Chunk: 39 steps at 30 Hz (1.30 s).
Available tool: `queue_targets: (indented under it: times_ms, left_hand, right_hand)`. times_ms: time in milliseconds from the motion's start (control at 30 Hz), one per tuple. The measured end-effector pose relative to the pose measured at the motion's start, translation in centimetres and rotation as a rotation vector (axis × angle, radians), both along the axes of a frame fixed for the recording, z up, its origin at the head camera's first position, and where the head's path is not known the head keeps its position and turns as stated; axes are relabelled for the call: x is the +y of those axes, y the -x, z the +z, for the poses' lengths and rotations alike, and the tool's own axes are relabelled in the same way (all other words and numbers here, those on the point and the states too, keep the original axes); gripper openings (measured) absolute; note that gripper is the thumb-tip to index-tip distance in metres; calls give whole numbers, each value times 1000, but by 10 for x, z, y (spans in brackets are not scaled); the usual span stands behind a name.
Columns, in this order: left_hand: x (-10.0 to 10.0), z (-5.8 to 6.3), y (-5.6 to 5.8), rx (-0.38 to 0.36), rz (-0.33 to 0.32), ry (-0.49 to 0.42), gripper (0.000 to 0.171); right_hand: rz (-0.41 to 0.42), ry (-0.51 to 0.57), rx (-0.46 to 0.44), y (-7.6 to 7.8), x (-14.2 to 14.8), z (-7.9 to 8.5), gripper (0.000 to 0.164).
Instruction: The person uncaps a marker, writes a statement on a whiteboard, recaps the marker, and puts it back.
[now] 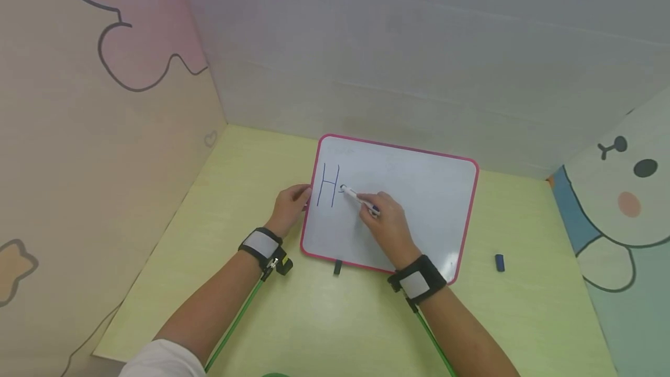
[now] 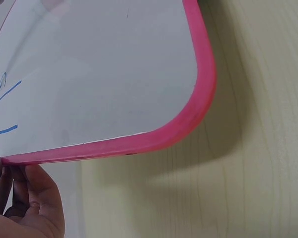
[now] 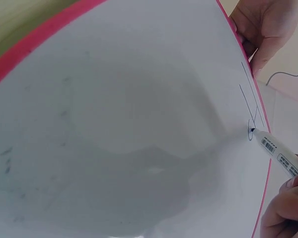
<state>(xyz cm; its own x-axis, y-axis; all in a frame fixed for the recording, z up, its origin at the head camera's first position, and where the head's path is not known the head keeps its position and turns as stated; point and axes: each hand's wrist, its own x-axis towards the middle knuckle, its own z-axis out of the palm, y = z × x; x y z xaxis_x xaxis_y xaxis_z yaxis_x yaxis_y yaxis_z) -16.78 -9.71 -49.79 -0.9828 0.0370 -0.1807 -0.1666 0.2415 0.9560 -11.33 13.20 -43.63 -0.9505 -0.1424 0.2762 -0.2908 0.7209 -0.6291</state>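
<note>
A whiteboard [image 1: 419, 196] with a pink frame is on the pale yellow table, its left edge gripped by my left hand [image 1: 287, 208]. In the left wrist view that hand [image 2: 37, 203] has its fingers curled beneath the frame and its thumb at the edge. My right hand [image 1: 388, 224] holds a white marker [image 1: 349, 191], tip down at the board. A blue letter H [image 1: 328, 182] stands at the board's left, with a small curved stroke beside it. In the right wrist view the marker [image 3: 278, 151] has its dark tip on that curve.
A dark blue cap [image 1: 499, 263] lies on the table [image 1: 544, 307] to the right of the board. A small dark tab [image 1: 337, 267] sticks out from the board's lower edge. Walls with cartoon drawings border the table on the left, back and right.
</note>
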Motion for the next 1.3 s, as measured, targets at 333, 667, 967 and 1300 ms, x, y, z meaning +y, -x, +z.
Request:
queue_targets:
  times_ms: [333,667,967,1300]
  left_hand:
    - [0,1,0,15,-3,-12,40]
    - [0,1,0,15,0,-16,39]
    - [-2,4,-1,14,7,-2,37]
    - [-3,6,-1,15,-1,13,38]
  right_hand:
    - [16,-11,-37,-3,0,0,23]
    - [18,-20,-62,-6,2,-1,22]
    - [10,-12,-51,-7,6,-1,21]
    - [-11,3,-55,-6,9,-2,22]
